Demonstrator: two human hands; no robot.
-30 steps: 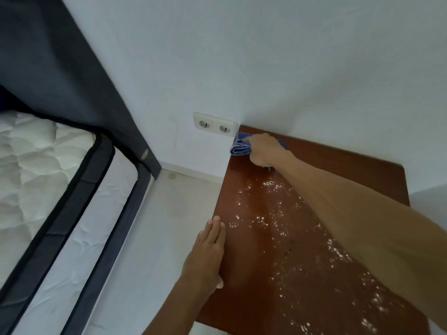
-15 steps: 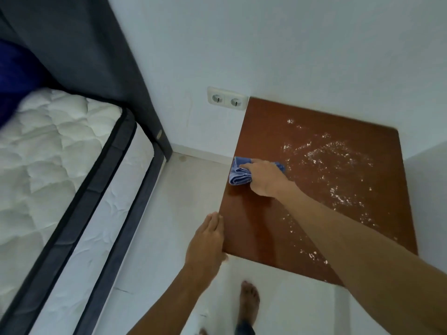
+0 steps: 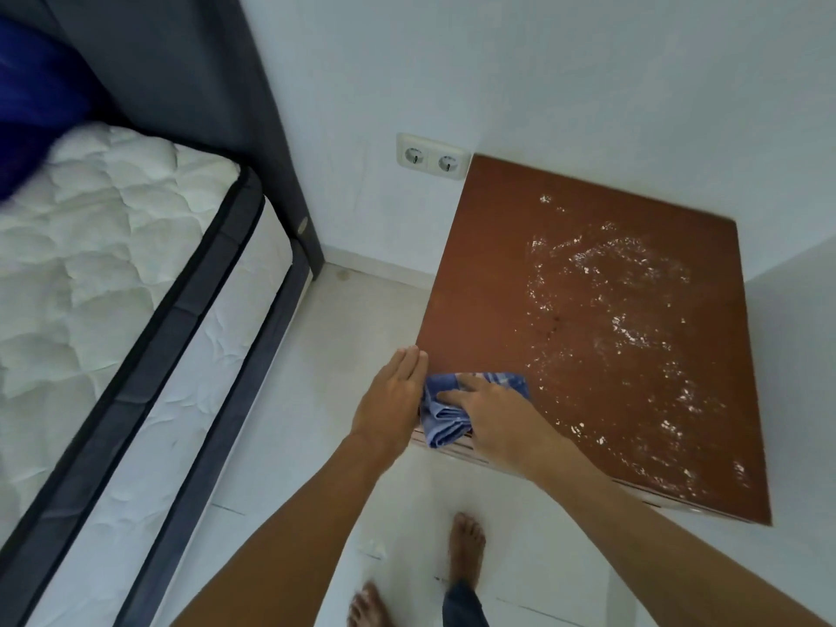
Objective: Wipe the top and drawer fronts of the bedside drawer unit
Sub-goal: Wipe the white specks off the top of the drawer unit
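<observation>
2 grips at near-left corner of drawer unit top (image 3: 488, 273). Right grip (image 3: 497, 418): fingers straight, pressing bunched blue cloth (image 3: 441, 425) down for wiping. Left grip (image 3: 391, 400): open, flat against left edge, probably as brace or catch. Wet speckles (image 3: 610, 310) across right half.

Cloth (image 3: 442, 425) partly under right hand (image 3: 502, 418).

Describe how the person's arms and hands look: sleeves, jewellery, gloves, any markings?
The left forearm and right forearm are bare, with no sleeves in view. The left hand and right hand are ungloved. No watch, bracelet or rings show on wrists or fingers. No tattoos or marks are visible.
</observation>
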